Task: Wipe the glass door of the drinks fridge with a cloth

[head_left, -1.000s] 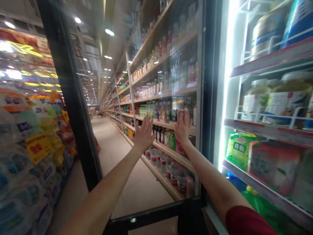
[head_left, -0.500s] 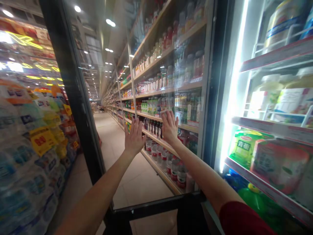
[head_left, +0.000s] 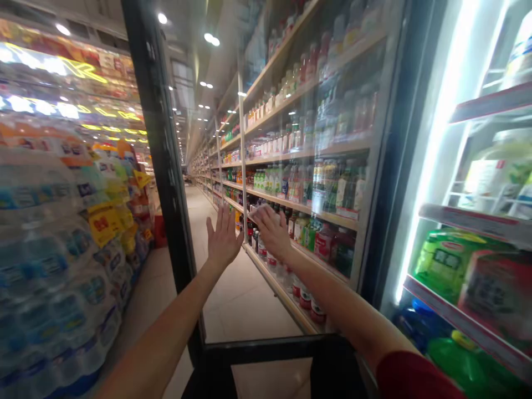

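Shifted since the earlier frame: your right hand [head_left: 272, 230] and the cloth [head_left: 258, 212] under it, which are now sitting farther left across the pane [head_left: 224, 310] and closer to your left hand [head_left: 224, 238].

Right hand: lying flat with fingers extended over the cloth, seemingly pressing it to the pane rather than closing round it. Left hand: spreading its fingers, holding nothing, apparently resting on the pane just beside.

Cloth: showing past the right fingertips, between the two hands.

Risks, by judgement: the cloth could be slipping loose if your right fingers are easing off; the hands could be bumping if the gap is narrowing further; the frame [head_left: 164, 155] could be swinging away if you are pushing unevenly.

Count: you are showing two hands, one cloth, one red sleeve [head_left: 411, 374]. One pane is standing before you. On your right, one lit strip [head_left: 436, 149] is glowing beside three shelf edges [head_left: 465, 221]; one green pack [head_left: 440, 260], one red pack [head_left: 494, 288] and one green bottle [head_left: 457, 357] are standing there. Water packs [head_left: 37, 244] at left are overlapping too much for counting, as are the bottles [head_left: 270, 178] showing in the pane.
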Available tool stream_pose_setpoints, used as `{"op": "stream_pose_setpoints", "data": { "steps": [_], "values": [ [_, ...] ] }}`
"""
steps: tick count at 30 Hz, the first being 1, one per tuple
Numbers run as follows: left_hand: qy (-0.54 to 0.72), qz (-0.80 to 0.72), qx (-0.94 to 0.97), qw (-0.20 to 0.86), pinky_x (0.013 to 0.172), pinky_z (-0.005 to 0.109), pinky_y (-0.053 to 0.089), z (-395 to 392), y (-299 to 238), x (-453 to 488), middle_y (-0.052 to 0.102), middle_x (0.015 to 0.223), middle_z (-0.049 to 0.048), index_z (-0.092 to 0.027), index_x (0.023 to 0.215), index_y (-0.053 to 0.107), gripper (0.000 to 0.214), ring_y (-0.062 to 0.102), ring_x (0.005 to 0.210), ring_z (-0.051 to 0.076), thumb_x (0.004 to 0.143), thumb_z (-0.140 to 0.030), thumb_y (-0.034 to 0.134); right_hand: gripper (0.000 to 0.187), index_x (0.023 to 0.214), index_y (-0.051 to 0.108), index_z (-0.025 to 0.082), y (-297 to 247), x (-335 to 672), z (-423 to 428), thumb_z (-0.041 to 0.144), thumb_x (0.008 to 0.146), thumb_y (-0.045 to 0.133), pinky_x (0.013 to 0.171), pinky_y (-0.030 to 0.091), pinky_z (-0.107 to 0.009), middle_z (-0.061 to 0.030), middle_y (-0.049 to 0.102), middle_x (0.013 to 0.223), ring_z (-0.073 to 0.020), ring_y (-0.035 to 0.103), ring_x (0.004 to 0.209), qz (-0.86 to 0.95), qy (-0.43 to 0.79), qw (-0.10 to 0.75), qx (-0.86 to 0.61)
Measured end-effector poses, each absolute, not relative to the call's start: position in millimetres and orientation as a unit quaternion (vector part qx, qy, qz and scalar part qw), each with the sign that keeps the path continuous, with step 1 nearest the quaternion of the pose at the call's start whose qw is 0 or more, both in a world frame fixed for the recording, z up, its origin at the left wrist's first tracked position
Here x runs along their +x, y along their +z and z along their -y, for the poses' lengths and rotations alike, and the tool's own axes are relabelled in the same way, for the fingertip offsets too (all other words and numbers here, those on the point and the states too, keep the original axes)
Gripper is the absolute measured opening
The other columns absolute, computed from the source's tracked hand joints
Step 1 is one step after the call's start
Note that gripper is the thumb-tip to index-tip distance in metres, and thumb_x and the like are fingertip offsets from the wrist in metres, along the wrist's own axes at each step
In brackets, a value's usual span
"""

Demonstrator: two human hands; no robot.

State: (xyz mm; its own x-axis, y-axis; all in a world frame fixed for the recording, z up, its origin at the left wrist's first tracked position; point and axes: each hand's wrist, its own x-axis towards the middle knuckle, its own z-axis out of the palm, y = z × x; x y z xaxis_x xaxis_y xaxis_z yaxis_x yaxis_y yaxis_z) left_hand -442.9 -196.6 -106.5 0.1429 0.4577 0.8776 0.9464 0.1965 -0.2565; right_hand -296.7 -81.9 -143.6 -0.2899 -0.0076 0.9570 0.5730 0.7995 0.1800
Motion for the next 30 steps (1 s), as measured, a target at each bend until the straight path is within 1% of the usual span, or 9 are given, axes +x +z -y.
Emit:
{"op": "stream_pose_setpoints", "data": {
  "steps": [3, 7, 9, 12, 15, 20, 24, 28, 30],
  "values": [
    [-0.246, 0.615, -0.574, 0.481, 0.115, 0.058, 0.006, 205, -112, -456, 0.028, 0.151, 0.0214, -0.008, 0.144, 0.031, 0.063, 0.020, 0.143, 0.030, 0.090, -0.037, 0.042, 0.050, 0.139, 0.044, 0.025, -145, -310, 89, 0.015, 0.091, 0.042, 0.117, 0.010, -0.051, -0.0071, 0.044, 0.145, -0.0206, 0.029, 0.141, 0.790, -0.263, 0.538, -0.133],
    [-0.252, 0.622, -0.566, 0.479, 0.116, 0.056, 0.005, 213, -119, -471, 0.027, 0.151, 0.0212, -0.009, 0.146, 0.028, 0.065, 0.018, 0.144, 0.029, 0.089, -0.036, 0.045, 0.050, 0.140, 0.044, 0.024, -128, -316, 86, 0.014, 0.091, 0.040, 0.116, 0.008, -0.053, -0.0094, 0.041, 0.147, -0.0223, 0.026, 0.142, 0.761, -0.225, 0.576, -0.197],
    [-0.255, 0.622, -0.562, 0.483, 0.116, 0.055, 0.005, 217, -126, -477, 0.027, 0.151, 0.0210, -0.010, 0.146, 0.026, 0.065, 0.017, 0.144, 0.029, 0.090, -0.037, 0.045, 0.049, 0.140, 0.044, 0.023, -130, -321, 88, 0.014, 0.091, 0.040, 0.116, 0.007, -0.053, -0.0096, 0.041, 0.147, -0.0226, 0.025, 0.142, 0.764, -0.229, 0.572, -0.192],
    [-0.249, 0.626, -0.554, 0.488, 0.115, 0.056, 0.008, 224, -138, -486, 0.028, 0.151, 0.0213, -0.010, 0.146, 0.027, 0.064, 0.020, 0.143, 0.029, 0.090, -0.037, 0.044, 0.049, 0.140, 0.043, 0.022, -149, -332, 95, 0.015, 0.092, 0.040, 0.117, 0.005, -0.052, -0.0084, 0.044, 0.145, -0.0216, 0.025, 0.142, 0.791, -0.264, 0.539, -0.119],
    [-0.236, 0.642, -0.546, 0.483, 0.114, 0.058, 0.010, 233, -149, -496, 0.028, 0.150, 0.0222, -0.008, 0.145, 0.029, 0.063, 0.024, 0.142, 0.031, 0.091, -0.037, 0.043, 0.048, 0.140, 0.043, 0.020, -164, -344, 100, 0.015, 0.092, 0.040, 0.117, 0.004, -0.051, -0.0083, 0.045, 0.144, -0.0218, 0.025, 0.142, 0.791, -0.292, 0.533, -0.067],
    [-0.215, 0.666, -0.531, 0.478, 0.113, 0.058, 0.014, 240, -162, -510, 0.030, 0.149, 0.0223, -0.006, 0.143, 0.032, 0.062, 0.028, 0.140, 0.032, 0.090, -0.037, 0.042, 0.048, 0.142, 0.040, 0.019, -150, -364, 98, 0.015, 0.094, 0.038, 0.117, 0.001, -0.053, -0.0084, 0.045, 0.144, -0.0215, 0.022, 0.143, 0.776, -0.274, 0.562, -0.084],
    [-0.188, 0.680, -0.522, 0.479, 0.113, 0.057, 0.018, 245, -175, -517, 0.033, 0.149, 0.0214, -0.005, 0.141, 0.036, 0.059, 0.030, 0.139, 0.032, 0.090, -0.034, 0.042, 0.050, 0.144, 0.036, 0.016, -160, -379, 99, 0.014, 0.093, 0.037, 0.117, 0.006, -0.056, -0.0107, 0.041, 0.146, -0.0237, 0.021, 0.144, 0.785, -0.257, 0.555, -0.094],
    [-0.167, 0.689, -0.522, 0.474, 0.112, 0.058, 0.020, 254, -191, -526, 0.034, 0.148, 0.0226, -0.002, 0.138, 0.039, 0.057, 0.031, 0.139, 0.033, 0.090, -0.032, 0.042, 0.047, 0.141, 0.041, 0.014, -193, -390, 99, 0.016, 0.094, 0.037, 0.118, 0.015, -0.051, -0.0085, 0.041, 0.147, -0.0225, 0.028, 0.141, 0.818, -0.307, 0.486, 0.010],
    [-0.161, 0.690, -0.525, 0.472, 0.112, 0.058, 0.020, 257, -196, -530, 0.034, 0.147, 0.0226, -0.002, 0.138, 0.039, 0.057, 0.032, 0.138, 0.033, 0.090, -0.031, 0.042, 0.045, 0.140, 0.042, 0.015, -196, -396, 96, 0.017, 0.095, 0.037, 0.117, 0.019, -0.048, -0.0074, 0.042, 0.146, -0.0206, 0.031, 0.140, 0.835, -0.317, 0.447, 0.053]
  ]
}}
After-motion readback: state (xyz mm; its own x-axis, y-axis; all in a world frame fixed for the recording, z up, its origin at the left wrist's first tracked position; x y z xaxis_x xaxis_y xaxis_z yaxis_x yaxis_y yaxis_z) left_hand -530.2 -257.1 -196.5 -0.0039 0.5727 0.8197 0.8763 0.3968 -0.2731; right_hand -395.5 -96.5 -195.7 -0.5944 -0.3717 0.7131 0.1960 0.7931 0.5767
